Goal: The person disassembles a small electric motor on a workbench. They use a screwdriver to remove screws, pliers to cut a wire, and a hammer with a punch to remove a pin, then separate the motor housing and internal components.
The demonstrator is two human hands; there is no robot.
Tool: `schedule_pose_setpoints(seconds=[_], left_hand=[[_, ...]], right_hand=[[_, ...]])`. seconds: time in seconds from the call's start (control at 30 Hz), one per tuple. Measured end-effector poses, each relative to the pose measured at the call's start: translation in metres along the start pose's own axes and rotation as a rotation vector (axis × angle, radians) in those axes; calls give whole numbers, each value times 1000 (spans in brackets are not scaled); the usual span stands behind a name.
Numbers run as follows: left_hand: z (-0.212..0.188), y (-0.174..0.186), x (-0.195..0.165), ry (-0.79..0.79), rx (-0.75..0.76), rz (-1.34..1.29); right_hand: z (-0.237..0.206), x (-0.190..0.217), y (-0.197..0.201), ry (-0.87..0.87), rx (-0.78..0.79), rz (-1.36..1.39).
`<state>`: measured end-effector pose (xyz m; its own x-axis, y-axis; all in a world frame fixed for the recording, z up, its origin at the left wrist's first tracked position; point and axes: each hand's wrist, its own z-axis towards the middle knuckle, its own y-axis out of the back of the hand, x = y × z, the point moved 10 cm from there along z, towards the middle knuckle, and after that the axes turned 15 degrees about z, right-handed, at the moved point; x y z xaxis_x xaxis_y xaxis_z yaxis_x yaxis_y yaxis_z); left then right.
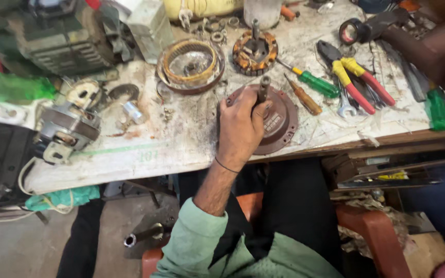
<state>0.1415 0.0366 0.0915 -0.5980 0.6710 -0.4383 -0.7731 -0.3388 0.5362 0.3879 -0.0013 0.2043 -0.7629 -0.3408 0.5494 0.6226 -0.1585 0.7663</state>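
My left hand (240,128) has its fingers (257,110) closed around the shaft of the round brown motor cover (279,121), which lies at the near edge of the desk (181,149). It overhangs that edge (slightly), so a hard twist could tip it into my lap. Farther back sits the copper-wound stator (190,64); my right hand is out of view.

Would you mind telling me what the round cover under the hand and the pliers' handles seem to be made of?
The round cover looks like cast metal with a dull reddish-brown finish, worn and grimy. The pliers' handles appear sleeved in plastic or rubber, red with yellow near the joint. The left hand grips the cover's steel-looking shaft.
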Motion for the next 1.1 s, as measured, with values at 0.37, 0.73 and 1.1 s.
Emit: schedule_pose_setpoints(seconds=[0.37, 0.73, 1.1], left_hand=[[-1, 1, -1, 11, 7, -5], [44, 2, 6, 70, 525, -147], [44, 8, 0, -22, 517, -41]], right_hand=[[-7, 10, 0, 0, 6, 8], [-34, 11, -45, 71, 163, 91], [11, 6, -33, 100, 120, 149]])
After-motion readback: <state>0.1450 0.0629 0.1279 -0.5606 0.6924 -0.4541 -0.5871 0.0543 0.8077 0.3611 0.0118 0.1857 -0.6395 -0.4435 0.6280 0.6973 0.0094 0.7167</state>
